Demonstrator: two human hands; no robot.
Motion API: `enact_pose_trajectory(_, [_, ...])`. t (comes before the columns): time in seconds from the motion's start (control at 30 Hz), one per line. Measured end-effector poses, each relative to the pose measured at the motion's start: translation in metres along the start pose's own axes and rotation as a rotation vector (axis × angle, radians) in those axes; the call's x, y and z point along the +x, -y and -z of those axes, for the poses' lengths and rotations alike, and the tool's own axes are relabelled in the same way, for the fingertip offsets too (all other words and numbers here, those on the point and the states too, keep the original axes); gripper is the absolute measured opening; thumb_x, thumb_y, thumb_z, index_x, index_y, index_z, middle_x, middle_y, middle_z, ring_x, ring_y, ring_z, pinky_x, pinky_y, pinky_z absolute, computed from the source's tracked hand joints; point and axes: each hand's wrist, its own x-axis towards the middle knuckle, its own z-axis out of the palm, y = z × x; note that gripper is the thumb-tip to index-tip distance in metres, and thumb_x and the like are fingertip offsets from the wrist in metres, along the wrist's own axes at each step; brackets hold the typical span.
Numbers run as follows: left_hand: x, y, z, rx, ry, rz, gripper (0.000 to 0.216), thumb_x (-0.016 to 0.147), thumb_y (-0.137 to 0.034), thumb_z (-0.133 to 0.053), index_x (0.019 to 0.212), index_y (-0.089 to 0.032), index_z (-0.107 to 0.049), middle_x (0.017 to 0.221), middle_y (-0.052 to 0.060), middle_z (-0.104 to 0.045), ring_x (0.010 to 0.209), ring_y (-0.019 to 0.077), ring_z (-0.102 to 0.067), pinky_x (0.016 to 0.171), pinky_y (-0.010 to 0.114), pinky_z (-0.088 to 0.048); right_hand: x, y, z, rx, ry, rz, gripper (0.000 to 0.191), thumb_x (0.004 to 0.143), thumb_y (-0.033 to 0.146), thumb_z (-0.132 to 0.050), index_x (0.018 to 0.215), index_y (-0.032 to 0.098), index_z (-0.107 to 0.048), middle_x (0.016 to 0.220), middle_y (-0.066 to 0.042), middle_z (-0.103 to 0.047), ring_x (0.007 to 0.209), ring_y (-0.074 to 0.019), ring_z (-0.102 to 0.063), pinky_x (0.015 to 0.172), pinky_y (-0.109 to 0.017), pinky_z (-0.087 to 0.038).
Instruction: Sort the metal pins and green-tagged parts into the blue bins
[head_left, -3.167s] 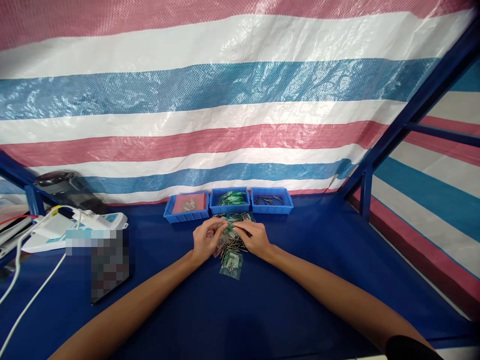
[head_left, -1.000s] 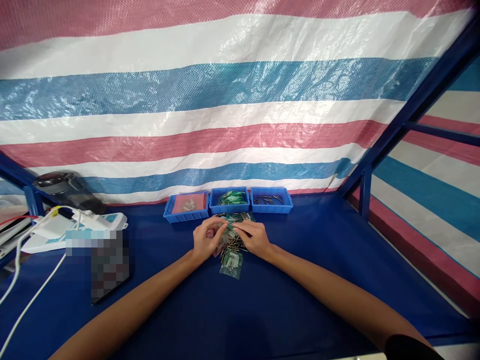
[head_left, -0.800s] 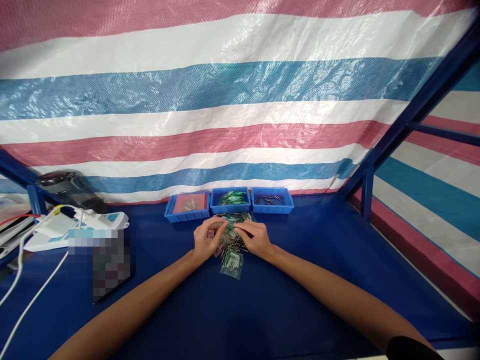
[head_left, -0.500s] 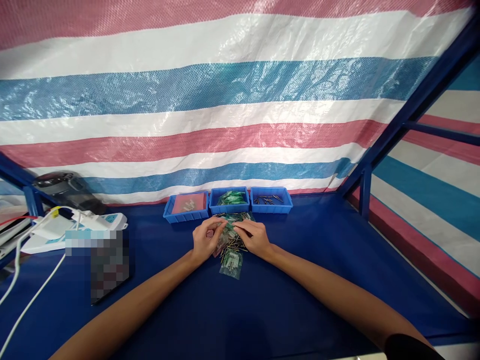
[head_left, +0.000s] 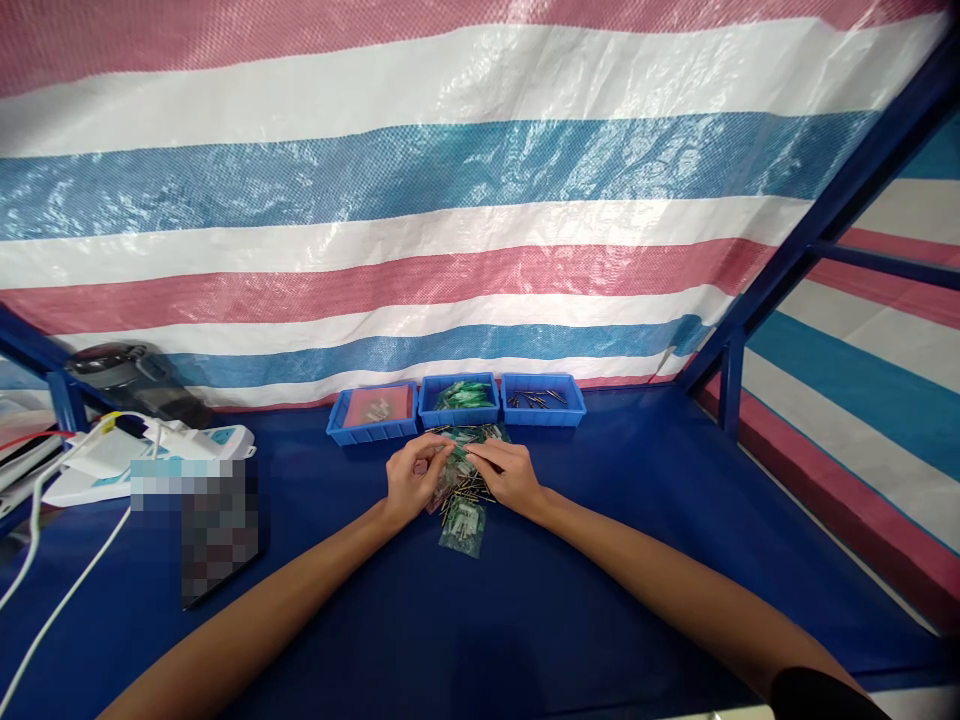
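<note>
My left hand [head_left: 411, 477] is closed in a pinch over the left side of a small pile, its fingertips pointing inward. Opposite it, my right hand [head_left: 516, 475] pinches too, thumb against fingers, with a small dark tip showing at the fingertips. What either hand holds is too small to name. Beneath and between them lie many thin brass-and-dark metal pins [head_left: 471, 488], mixed with green and clear plastic pieces. A small clear plastic bag [head_left: 463, 530] with pale pieces inside lies at the near end of the pile.
Behind the pile stand three blue bins: the left bin [head_left: 375, 433] holds a pink packet, the middle bin [head_left: 461, 416] green bags, the right bin [head_left: 546, 416] thin metal pins. Left are a power strip [head_left: 232, 440], a dark bottle [head_left: 142, 380] and a blurred-out dark object [head_left: 221, 535].
</note>
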Motion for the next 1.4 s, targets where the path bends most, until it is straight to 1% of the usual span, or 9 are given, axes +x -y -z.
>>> enact_pose_trajectory(0.33, [-0.001, 0.0015, -0.0007, -0.02, -0.007, 0.011, 0.02, 0.079, -0.015, -0.064, 0.098, -0.016, -0.06, 0.086, 0.004, -0.069, 0.066, 0.0134, -0.068, 0.06, 0.022, -0.056, -0.0005, 0.0, 0.0004, 0.01, 0.009, 0.002, 0.021, 0.089, 0.021, -0.052, 0.098, 0.016, -0.07, 0.075, -0.007, -0.068, 0.062, -0.0138, -0.06, 0.059, -0.025, -0.049])
enact_pose_trajectory(0.47, [-0.0009, 0.0006, -0.0004, -0.025, -0.001, 0.026, 0.02, 0.08, -0.017, -0.064, 0.099, -0.016, -0.059, 0.086, 0.004, -0.069, 0.067, 0.0135, -0.069, 0.061, 0.022, -0.056, -0.0005, 0.0015, 0.0008, 0.004, 0.014, -0.009, 0.021, 0.089, 0.022, -0.052, 0.096, 0.016, -0.071, 0.071, -0.006, -0.067, 0.059, -0.013, -0.059, 0.056, -0.024, -0.048])
enact_pose_trajectory(0.57, [-0.0005, -0.0002, -0.0002, -0.027, -0.003, 0.017, 0.02, 0.08, -0.015, -0.064, 0.099, -0.016, -0.059, 0.087, 0.004, -0.069, 0.07, 0.0147, -0.07, 0.062, 0.023, -0.057, -0.0012, 0.0017, 0.001, 0.005, -0.008, -0.01, 0.02, 0.088, 0.021, -0.053, 0.095, 0.015, -0.071, 0.069, -0.006, -0.067, 0.057, -0.0128, -0.058, 0.055, -0.024, -0.048])
enact_pose_trajectory(0.7, [-0.0003, 0.0002, -0.0003, -0.028, -0.008, -0.007, 0.021, 0.078, -0.013, -0.065, 0.099, -0.017, -0.06, 0.086, 0.004, -0.069, 0.068, 0.0143, -0.069, 0.061, 0.023, -0.057, -0.0012, 0.0018, 0.0009, 0.032, -0.039, -0.005, 0.019, 0.087, 0.019, -0.054, 0.096, 0.015, -0.07, 0.077, -0.007, -0.07, 0.061, -0.0136, -0.061, 0.057, -0.025, -0.049])
enact_pose_trajectory(0.8, [-0.0005, 0.0009, -0.0005, -0.015, -0.009, -0.01, 0.018, 0.079, -0.015, -0.065, 0.097, -0.016, -0.06, 0.086, 0.005, -0.07, 0.068, 0.0142, -0.069, 0.062, 0.023, -0.057, -0.0006, 0.0016, 0.0006, 0.034, -0.045, 0.0, 0.019, 0.088, 0.019, -0.054, 0.097, 0.017, -0.07, 0.08, -0.007, -0.07, 0.063, -0.0139, -0.061, 0.059, -0.025, -0.05])
enact_pose_trajectory(0.97, [0.0006, 0.0002, -0.0004, 0.015, 0.002, -0.033, 0.015, 0.08, -0.019, -0.064, 0.094, -0.016, -0.062, 0.085, 0.005, -0.07, 0.067, 0.0137, -0.069, 0.061, 0.022, -0.057, -0.0001, 0.0005, -0.0001, 0.024, -0.03, 0.006, 0.019, 0.088, 0.02, -0.053, 0.097, 0.016, -0.07, 0.077, -0.007, -0.07, 0.062, -0.0139, -0.061, 0.058, -0.025, -0.05])
enact_pose_trajectory(1.07, [0.0011, -0.0005, -0.0004, 0.018, -0.006, -0.038, 0.015, 0.08, -0.019, -0.064, 0.095, -0.016, -0.062, 0.086, 0.005, -0.07, 0.066, 0.014, -0.069, 0.06, 0.022, -0.057, 0.0, 0.0004, -0.0005, 0.023, -0.021, 0.008, 0.019, 0.088, 0.02, -0.053, 0.096, 0.015, -0.07, 0.073, -0.007, -0.068, 0.061, -0.0139, -0.06, 0.057, -0.025, -0.049])
enact_pose_trajectory(1.4, [-0.0008, 0.0015, -0.001, 0.006, -0.016, -0.009, 0.017, 0.079, -0.018, -0.065, 0.096, -0.016, -0.061, 0.082, 0.004, -0.07, 0.067, 0.014, -0.069, 0.06, 0.022, -0.057, 0.0005, 0.0023, 0.0007, 0.007, 0.002, 0.007, 0.021, 0.088, 0.019, -0.052, 0.096, 0.013, -0.07, 0.071, -0.007, -0.067, 0.06, -0.0137, -0.059, 0.056, -0.025, -0.047])
